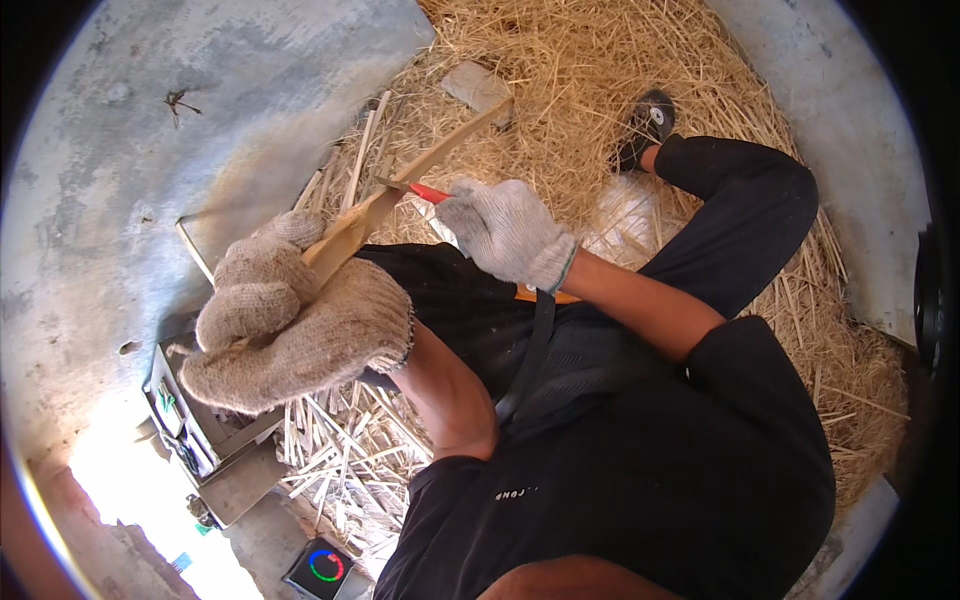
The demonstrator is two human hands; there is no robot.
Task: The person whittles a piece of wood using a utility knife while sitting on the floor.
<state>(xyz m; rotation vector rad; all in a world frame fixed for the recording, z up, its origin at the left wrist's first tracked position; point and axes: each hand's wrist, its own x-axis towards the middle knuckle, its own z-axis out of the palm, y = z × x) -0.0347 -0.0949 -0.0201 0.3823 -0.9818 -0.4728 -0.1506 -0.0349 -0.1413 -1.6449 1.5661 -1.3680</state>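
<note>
My left hand (295,320), in a thick beige knit glove, is wrapped round the near end of a long flat strip of wood or bamboo (345,237). The strip slants away to the upper right and narrows toward its far end. In a thinner pale glove, my right hand (508,228) grips a knife (428,192) by its red handle. The short blade lies across the strip just beyond my left hand; whether it bites into the surface cannot be made out. My fingers hide the strip's near end.
Pale shavings (560,90) cover the floor ahead and to the right, around my shoe (648,125). A grey block (477,88) lies among them. At the lower left are split sticks (345,450), a metal box (215,440) and a black device (320,568). Concrete walls (120,170) curve alongside.
</note>
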